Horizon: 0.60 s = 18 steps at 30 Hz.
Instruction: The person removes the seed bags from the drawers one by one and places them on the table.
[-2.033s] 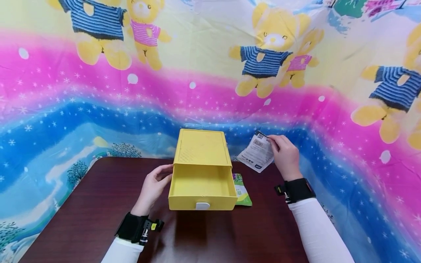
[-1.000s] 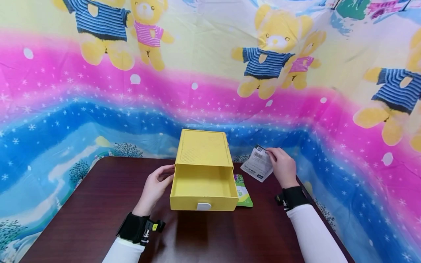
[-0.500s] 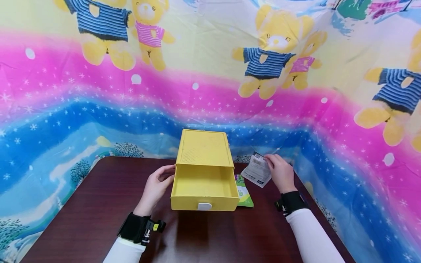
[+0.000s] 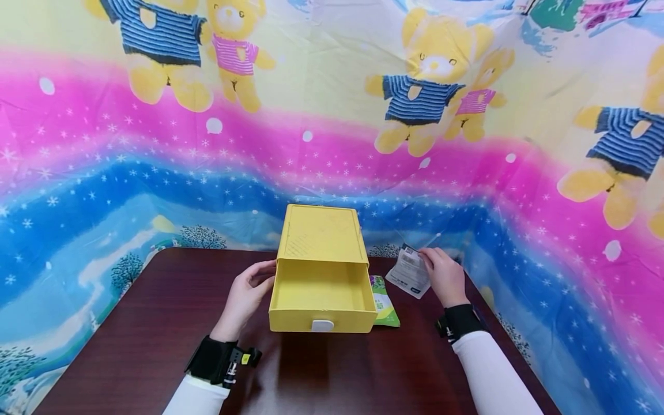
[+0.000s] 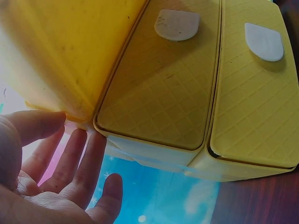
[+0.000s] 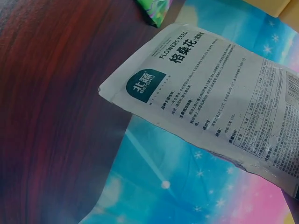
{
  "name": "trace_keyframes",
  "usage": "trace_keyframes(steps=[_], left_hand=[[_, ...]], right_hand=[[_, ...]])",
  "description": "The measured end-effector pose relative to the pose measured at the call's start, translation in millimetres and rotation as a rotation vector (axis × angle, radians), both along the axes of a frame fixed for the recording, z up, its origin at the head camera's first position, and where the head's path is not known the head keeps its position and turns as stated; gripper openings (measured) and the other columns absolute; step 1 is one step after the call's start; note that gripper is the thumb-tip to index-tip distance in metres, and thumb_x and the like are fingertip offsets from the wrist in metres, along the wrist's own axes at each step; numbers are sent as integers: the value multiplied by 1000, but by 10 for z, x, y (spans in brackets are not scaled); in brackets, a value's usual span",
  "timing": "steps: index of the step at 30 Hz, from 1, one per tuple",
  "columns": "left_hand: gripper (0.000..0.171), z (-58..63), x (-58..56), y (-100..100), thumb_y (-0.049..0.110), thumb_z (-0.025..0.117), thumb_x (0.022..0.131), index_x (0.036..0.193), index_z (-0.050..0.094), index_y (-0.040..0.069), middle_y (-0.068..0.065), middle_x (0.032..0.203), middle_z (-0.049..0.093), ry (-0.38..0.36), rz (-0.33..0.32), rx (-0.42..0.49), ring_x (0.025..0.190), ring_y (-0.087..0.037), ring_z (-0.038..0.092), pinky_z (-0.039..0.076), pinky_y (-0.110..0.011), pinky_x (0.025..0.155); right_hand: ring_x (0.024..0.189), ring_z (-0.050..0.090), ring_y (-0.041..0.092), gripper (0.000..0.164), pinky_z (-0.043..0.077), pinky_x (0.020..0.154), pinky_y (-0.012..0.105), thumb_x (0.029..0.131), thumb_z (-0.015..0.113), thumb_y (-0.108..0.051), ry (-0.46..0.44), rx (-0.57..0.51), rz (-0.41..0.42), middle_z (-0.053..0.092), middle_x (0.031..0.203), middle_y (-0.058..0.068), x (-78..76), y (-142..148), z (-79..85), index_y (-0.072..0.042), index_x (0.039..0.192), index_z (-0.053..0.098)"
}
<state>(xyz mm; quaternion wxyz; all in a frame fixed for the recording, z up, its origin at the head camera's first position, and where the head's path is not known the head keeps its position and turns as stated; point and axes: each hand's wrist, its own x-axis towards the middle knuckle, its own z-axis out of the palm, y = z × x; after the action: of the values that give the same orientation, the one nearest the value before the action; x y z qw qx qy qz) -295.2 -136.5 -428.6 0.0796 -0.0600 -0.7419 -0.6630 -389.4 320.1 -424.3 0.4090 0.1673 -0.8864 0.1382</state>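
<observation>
A yellow drawer cabinet stands on the table with its top drawer pulled out and nothing visible inside. Along the cabinet's left side, my left hand has its fingertips at the wall, fingers loosely extended in the left wrist view. My right hand pinches the upper corner of a flower seed packet, holding it right of the cabinet. Printed text and a dark green logo face the camera in the right wrist view; the hand is out of that view. A green packet lies beside the cabinet, partly hidden by it.
Two lower drawers with white handles are closed below the pulled-out one. The dark wooden table ends against a hanging cloth printed with teddy bears at the back and right.
My right hand has lowered the flower seed packet toward the table, and over the last half second it has barely moved. My left hand stays at the cabinet's side.
</observation>
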Motion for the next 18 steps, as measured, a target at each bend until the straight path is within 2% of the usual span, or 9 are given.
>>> trace_keyframes(steps=[6,13,18], left_hand=[[41,-2,8,1,12,65,101,142,59,7,-16,140,60,-5,-4,0,128,-30,59,52,-35,102],[41,-1,0,5,13,65,101,141,60,8,-16,139,61,-5,3,1,126,-30,60,53,-30,98],[41,-3,-6,4,11,65,101,141,60,7,-16,139,61,-4,4,6,126,-30,60,52,-32,100]], right_hand=[[77,69,28,14,55,65,47,98,70,-17,-18,10,-9,72,94,8,-10,23,-71,-11,109,75],[79,69,28,14,56,68,47,98,69,-17,-32,21,-15,71,96,8,-20,35,-119,-12,110,75],[80,70,27,15,57,70,47,98,69,-17,-48,29,-9,71,96,7,-16,39,-145,-12,111,74]])
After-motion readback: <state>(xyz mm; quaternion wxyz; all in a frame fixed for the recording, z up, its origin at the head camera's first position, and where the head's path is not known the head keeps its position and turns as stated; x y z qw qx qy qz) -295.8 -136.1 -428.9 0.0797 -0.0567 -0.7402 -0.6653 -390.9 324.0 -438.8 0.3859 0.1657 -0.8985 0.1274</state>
